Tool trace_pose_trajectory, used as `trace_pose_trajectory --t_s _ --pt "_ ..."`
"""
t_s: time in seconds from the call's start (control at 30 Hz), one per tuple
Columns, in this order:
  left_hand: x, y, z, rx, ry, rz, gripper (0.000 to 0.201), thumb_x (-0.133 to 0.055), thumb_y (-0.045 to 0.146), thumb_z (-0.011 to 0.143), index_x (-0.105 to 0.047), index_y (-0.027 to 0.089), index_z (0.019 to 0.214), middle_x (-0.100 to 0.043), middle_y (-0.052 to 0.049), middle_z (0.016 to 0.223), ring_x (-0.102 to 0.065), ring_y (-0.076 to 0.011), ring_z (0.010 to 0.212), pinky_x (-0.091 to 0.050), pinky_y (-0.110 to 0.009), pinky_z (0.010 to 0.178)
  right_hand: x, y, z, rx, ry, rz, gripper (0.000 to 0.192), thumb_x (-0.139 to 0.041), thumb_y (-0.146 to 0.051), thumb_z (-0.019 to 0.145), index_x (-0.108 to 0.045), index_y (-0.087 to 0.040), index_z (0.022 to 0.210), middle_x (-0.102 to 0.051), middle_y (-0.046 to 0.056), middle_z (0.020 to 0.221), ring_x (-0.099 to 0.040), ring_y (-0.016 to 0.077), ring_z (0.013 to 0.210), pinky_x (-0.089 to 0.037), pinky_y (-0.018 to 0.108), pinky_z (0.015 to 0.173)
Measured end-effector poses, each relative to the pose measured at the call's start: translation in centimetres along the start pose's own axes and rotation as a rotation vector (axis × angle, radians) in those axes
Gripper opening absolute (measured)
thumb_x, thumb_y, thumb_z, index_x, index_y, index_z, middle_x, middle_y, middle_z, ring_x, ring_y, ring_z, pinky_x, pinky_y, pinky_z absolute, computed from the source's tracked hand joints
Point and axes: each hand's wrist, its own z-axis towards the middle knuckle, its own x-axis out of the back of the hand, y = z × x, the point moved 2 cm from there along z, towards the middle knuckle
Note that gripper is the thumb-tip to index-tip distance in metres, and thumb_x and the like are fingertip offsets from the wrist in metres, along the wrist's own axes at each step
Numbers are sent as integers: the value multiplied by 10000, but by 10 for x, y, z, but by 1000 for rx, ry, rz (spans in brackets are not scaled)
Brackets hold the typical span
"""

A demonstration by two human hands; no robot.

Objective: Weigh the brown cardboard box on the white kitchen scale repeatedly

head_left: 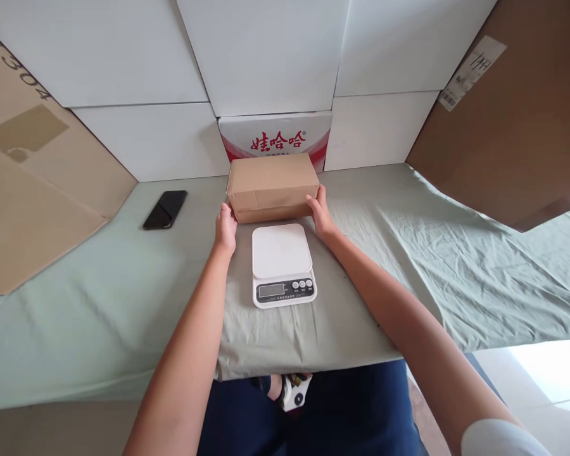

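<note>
A brown cardboard parcel (272, 185) lies on the green cloth just behind a white digital kitchen scale (282, 264). My left hand (226, 228) presses against the parcel's left end and my right hand (320, 213) against its right end, so both hands grip it from the sides. The parcel rests on the cloth, not on the scale. The scale's platform is bare and its display and buttons face me.
A black phone (165, 209) lies on the cloth at the left. A white and red printed carton (275, 133) stands behind the parcel against white panels. Brown cardboard sheets (28, 190) lean at both sides. The cloth-covered table (408, 253) ends near my legs.
</note>
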Motion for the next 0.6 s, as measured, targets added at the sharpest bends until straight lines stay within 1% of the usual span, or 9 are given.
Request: trace_pose_trajectory --t_s 0.17,0.3,0.33,0.4,0.5,0.53,0.6 --pt "-1 -5 -4 26 -19 18 939 -542 934 746 -706 199 1307 -656 -158 1491 -458 -335 1539 -384 -466 1264 8 13 1 -44 8 24 566 -610 -663 811 -435 -327 1232 -512 37 1485 -434 291 1465 -355 503 1270" --pt "-2 -6 -6 61 11 43 941 -493 938 772 -698 214 1337 -622 -146 1535 -425 -327 1561 -328 -468 1293 12 18 2 -79 6 48 442 -615 -579 814 -462 -324 1141 -566 31 1433 -474 292 1447 -371 541 1267" --pt "0 -4 -6 66 23 49 939 -467 936 787 -683 228 1365 -585 -137 1574 -403 -319 1574 -307 -469 1302 13 19 3 -88 13 58 428 -609 -565 813 -463 -323 1134 -571 34 1432 -475 292 1455 -367 550 1272" --pt "8 1 -6 74 66 69 928 -386 923 832 -621 271 1450 -462 -104 1675 -316 -291 1615 -246 -465 1323 18 17 6 -102 60 85 458 -604 -546 801 -453 -327 1174 -543 42 1483 -441 286 1505 -339 553 1294" --pt "26 14 -5 99 170 100 952 -214 896 883 -469 301 1581 -244 -65 1774 -169 -245 1654 -166 -443 1340 31 14 11 -123 194 111 618 -621 -539 773 -403 -352 1321 -412 39 1623 -311 260 1609 -262 520 1336" --pt "32 17 -4 112 199 106 969 -164 886 890 -423 291 1610 -199 -66 1784 -146 -236 1657 -157 -433 1341 35 13 12 -137 225 117 661 -624 -548 769 -389 -361 1357 -379 34 1652 -276 252 1629 -235 510 1346" --pt "39 21 -3 137 221 114 980 -108 864 901 -367 274 1639 -167 -71 1790 -145 -227 1656 -157 -419 1340 43 11 14 -170 242 124 688 -617 -587 769 -397 -370 1384 -371 25 1667 -261 247 1643 -203 498 1358"
